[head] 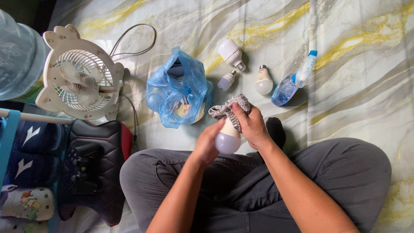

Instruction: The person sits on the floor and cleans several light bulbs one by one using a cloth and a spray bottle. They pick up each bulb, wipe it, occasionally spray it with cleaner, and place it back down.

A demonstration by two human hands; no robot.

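Left hand cupped around white LED bulb, right hand pinching striped grey cloth over its base.

Bulb held dome-down above crossed legs in grey trousers, cloth bunched on top and touching it, right fingers closed on the fabric. Just beyond on the marbled floor covering: crumpled blue plastic bag, large white bulb, small bulb, round white bulb, blue spray bottle lying tilted. Further left: white desk fan with trailing cable, black quilted cushion, clear water jug.
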